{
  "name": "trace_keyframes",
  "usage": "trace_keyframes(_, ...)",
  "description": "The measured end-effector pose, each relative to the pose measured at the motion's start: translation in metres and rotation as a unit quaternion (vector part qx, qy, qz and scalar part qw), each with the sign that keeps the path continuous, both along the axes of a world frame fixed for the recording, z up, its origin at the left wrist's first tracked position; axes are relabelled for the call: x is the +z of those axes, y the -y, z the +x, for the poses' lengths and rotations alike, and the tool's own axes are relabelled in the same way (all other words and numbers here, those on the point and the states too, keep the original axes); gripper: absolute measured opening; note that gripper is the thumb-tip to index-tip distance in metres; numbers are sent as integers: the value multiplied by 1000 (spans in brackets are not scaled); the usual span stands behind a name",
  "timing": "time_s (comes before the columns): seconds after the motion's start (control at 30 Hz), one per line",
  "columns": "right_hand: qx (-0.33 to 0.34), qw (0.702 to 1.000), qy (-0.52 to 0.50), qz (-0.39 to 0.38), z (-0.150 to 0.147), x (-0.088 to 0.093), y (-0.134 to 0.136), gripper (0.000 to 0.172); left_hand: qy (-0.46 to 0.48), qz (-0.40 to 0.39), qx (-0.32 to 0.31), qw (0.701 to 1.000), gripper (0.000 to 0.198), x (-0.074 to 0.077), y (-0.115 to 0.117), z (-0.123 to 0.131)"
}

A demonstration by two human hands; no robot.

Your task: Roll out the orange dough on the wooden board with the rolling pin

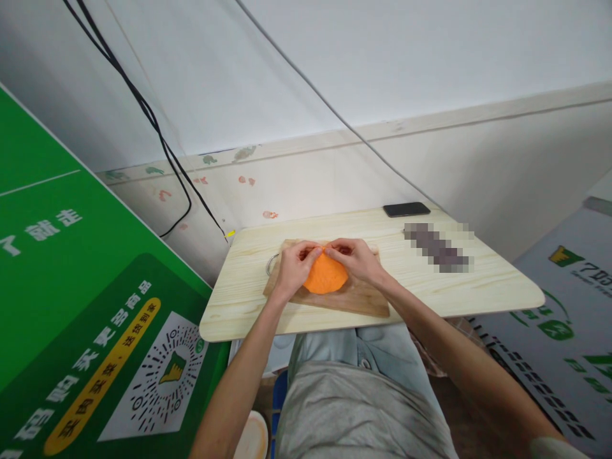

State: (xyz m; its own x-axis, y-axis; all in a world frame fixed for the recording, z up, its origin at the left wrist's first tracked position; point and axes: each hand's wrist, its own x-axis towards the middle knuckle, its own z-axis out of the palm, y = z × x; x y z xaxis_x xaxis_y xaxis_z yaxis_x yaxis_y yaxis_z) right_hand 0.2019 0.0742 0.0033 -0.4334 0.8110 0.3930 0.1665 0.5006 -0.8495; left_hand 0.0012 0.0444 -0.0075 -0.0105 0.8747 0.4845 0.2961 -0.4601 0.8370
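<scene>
A flat, round orange piece that looks like soft dough lies on a brown wooden board on a pale wooden table. My left hand pinches the orange piece's upper left edge with curled fingers. My right hand pinches its upper right edge in the same way. The fingertips of both hands nearly meet at the top of the piece.
A black phone lies at the table's far edge. A blurred dark object rests to the right of the board. A green printed panel stands at the left, and black cables hang on the wall. A metal ring shows at the board's left end.
</scene>
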Motion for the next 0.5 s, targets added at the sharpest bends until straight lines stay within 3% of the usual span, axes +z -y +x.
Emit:
trace_keyframes(0.13, -84, 985, 133, 71, 17, -3, 7, 39, -64, -42, -74, 994, 25, -6, -17, -1)
trace_keyframes(0.27, -144, 924, 273, 224, 36, 2, 0, 33, -146, -9, -104, 984, 24, -16, -24, 6)
trace_keyframes(0.4, -103, 880, 407, 224, 42, 0, -22, 42, -183, 63, -14, 981, 30, -20, -21, 8)
trace_keyframes(0.5, -93, 864, 448, 209, 44, -4, -34, 36, -200, 105, 84, 971, 30, -14, -18, -2)
